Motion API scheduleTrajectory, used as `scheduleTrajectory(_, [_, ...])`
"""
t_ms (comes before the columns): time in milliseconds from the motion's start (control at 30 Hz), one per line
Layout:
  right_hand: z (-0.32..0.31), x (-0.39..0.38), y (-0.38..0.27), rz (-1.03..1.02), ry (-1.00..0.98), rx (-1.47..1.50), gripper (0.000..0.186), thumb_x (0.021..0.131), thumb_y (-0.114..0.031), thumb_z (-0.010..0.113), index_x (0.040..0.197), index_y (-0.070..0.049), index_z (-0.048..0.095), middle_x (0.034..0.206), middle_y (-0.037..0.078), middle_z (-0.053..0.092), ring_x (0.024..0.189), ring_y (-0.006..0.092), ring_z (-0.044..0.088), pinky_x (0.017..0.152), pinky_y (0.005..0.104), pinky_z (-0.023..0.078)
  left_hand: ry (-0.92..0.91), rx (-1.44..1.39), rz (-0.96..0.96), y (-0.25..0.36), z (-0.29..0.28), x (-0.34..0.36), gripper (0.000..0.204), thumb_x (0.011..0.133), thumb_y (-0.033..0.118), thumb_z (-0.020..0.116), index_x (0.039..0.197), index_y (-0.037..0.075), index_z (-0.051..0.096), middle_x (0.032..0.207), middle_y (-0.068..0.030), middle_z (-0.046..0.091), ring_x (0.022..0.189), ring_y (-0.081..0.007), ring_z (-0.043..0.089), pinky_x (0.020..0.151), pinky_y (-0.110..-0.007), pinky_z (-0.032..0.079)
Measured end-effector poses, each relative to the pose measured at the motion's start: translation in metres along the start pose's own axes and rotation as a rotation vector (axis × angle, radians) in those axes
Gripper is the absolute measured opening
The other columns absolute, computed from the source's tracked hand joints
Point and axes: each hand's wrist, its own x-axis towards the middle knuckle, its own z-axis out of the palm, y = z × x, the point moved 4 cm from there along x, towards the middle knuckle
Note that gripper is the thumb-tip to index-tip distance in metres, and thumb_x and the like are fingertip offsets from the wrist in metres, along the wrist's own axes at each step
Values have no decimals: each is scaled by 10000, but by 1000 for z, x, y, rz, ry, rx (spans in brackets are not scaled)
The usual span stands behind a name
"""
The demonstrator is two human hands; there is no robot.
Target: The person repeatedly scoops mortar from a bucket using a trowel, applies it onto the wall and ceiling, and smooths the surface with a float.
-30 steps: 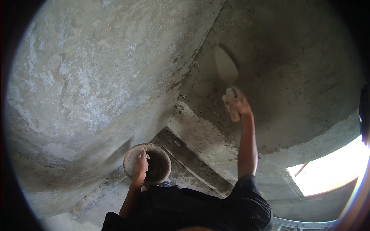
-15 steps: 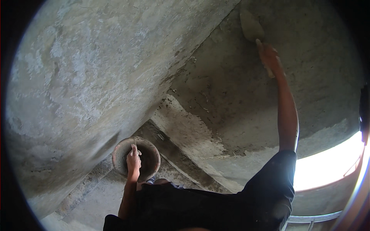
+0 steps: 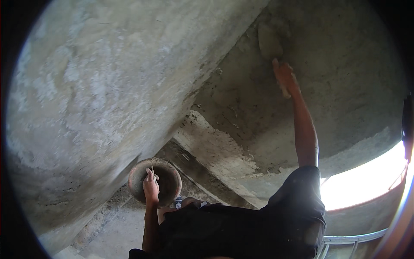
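Observation:
My right hand [image 3: 285, 77] is closed round the handle of a trowel [image 3: 270, 43], whose rounded, mortar-coated blade lies along the dark, damp-looking plaster of the right wall [image 3: 241, 86], close to the inner corner. Lower down, my left hand [image 3: 151, 188] is held over a round, worn basin [image 3: 174, 183]. Its fingers are closed on a thin, pale, stick-like thing [image 3: 152, 165] that juts up past them; the rest of it is hidden. Inside the basin it is too dark to tell how much material there is.
A rough, patchy grey wall [image 3: 99, 99] slants along the left and meets the right wall in a corner. Below runs a lighter unplastered strip [image 3: 215, 149] and a dark ledge [image 3: 200, 172]. A bright opening [image 3: 366, 181] and a metal rail [image 3: 355, 238] are at lower right.
My right hand and the trowel have moved down and left along the wall, nearer the corner. My left hand stays over the basin; the whole view has shifted slightly.

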Motion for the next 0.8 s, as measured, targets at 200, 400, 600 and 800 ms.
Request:
scheduleTrajectory(200, [39,-12,15,-50,179,-219,570,889,-476,369,1083,36,530,1054,250,563,992,407,537,846,462,440,48,-28,65,1,-21,-6,635,845,640,356,653,46,468,461,39,259,335,-55,244,316,-233,176])
scheduleTrajectory(400, [73,-44,21,-120,284,-199,499,910,-424,379,1098,17,518,995,207,603,982,382,548,812,450,451,79,3,124,-3,-38,-18,632,853,626,359,644,39,467,462,27,268,338,-64,256,321,-242,183])
scheduleTrajectory(600, [90,-111,51,49,225,34,471,890,-399,426,1019,35,559,921,242,606,874,432,561,716,455,473,113,120,174,-19,-63,-11,600,870,587,374,685,29,493,459,6,301,354,-86,311,350,-265,242])
scheduleTrajectory(800, [164,-257,57,-773,-110,-318,353,813,-320,573,1034,-46,576,842,177,621,705,233,596,584,360,468,92,188,140,-11,-46,-33,537,897,530,366,742,34,504,456,-6,328,351,-94,326,349,-273,262])
